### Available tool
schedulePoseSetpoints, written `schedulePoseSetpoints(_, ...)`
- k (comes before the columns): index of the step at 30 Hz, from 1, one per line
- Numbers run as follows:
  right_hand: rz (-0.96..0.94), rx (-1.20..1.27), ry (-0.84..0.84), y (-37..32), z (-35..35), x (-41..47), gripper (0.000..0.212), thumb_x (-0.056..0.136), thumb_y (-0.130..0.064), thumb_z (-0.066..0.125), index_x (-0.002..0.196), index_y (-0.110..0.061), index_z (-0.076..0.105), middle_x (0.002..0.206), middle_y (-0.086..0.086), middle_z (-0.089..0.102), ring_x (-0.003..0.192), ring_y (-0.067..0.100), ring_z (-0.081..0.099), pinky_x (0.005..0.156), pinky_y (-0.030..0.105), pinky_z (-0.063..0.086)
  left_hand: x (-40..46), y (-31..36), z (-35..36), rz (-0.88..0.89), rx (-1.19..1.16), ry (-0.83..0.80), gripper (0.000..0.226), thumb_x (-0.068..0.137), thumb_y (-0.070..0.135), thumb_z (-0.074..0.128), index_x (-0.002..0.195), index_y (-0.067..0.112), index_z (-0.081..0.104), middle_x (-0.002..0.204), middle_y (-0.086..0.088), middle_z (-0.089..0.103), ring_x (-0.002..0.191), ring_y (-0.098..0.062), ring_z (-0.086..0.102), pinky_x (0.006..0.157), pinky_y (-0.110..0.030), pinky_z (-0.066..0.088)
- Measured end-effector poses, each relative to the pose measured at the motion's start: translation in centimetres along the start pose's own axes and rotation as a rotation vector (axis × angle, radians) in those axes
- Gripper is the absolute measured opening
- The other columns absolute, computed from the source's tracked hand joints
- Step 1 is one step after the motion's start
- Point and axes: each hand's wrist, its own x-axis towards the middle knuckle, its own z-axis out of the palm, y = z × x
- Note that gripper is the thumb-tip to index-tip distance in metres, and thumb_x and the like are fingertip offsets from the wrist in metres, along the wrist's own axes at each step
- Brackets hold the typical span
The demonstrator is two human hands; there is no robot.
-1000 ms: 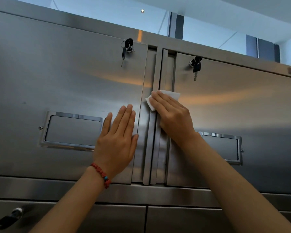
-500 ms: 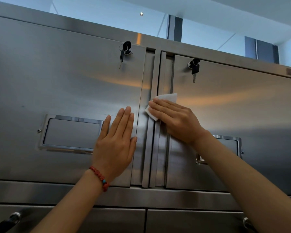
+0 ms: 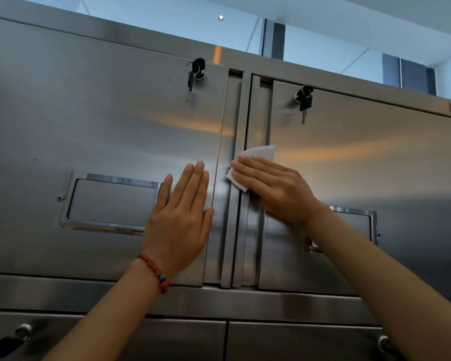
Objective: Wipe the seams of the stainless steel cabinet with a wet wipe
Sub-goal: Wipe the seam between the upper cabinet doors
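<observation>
I see right hand (image 3: pixel 274 188) fingers flat together pressing the limp, thin wet wipe (image 3: pixel 261 155) on the cabinet (image 3: pixel 115 121) centre seam; left hand (image 3: pixel 180 220) flat, braced.

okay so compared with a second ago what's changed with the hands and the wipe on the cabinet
The right hand has slid the wipe a little way down the middle seam between the two doors, straight fingers pressing it flat, wrist swung out to the right. Nothing was picked up or let go. The left hand still rests flat on the left door; both keys hang as before.
</observation>
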Motion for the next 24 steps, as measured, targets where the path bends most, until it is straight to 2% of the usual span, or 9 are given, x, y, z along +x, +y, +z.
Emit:
schedulePoseSetpoints(6, -0.032, -0.018, 0.001, 0.8, -0.3, 0.5, 0.027, 0.087, -0.007, 0.061, 0.111, 0.003, 0.066, 0.117, 0.021, 0.063, 0.111, 0.033, 0.06, 0.094, 0.045, 0.049, 0.0, 0.0, -0.1, -0.001, 0.005, -0.01, 0.057, 0.095, 0.032, 0.027, 0.138, -0.003, 0.038, 0.146, -0.021, 0.032, 0.136, -0.033, 0.03, 0.11, -0.052, 0.026)
schedulePoseSetpoints(10, 0.023, 0.003, 0.017, -0.3, 0.2, -0.2, 0.031, 0.082, -0.003, 0.069, 0.111, 0.004, 0.066, 0.118, 0.021, 0.062, 0.112, 0.033, 0.059, 0.096, 0.045, 0.048, 0.0, 0.0, 0.0, 0.002, 0.007, 0.0, 0.057, 0.095, 0.032, 0.027, 0.138, -0.003, 0.038, 0.146, -0.021, 0.032, 0.136, -0.033, 0.03, 0.11, -0.052, 0.026)
schedulePoseSetpoints(17, -0.072, -0.016, -0.023, 0.8, -0.2, 0.3, 0.029, 0.084, -0.006, 0.068, 0.112, 0.003, 0.066, 0.118, 0.02, 0.063, 0.112, 0.033, 0.059, 0.094, 0.044, 0.05, 0.0, 0.0, 0.0, 0.0, 0.011, 0.0, 0.056, 0.095, 0.032, 0.027, 0.138, -0.003, 0.038, 0.146, -0.021, 0.032, 0.136, -0.033, 0.031, 0.109, -0.053, 0.026)
schedulePoseSetpoints(24, -0.012, 0.011, -0.008, -0.8, 0.3, -0.8, 0.031, 0.084, -0.01, 0.067, 0.112, 0.003, 0.065, 0.119, 0.02, 0.062, 0.113, 0.033, 0.059, 0.096, 0.044, 0.048, -0.1, 0.0, 0.0, 0.002, 0.007, 0.01, 0.056, 0.095, 0.032, 0.028, 0.137, -0.003, 0.039, 0.146, -0.021, 0.033, 0.136, -0.033, 0.031, 0.11, -0.053, 0.026)
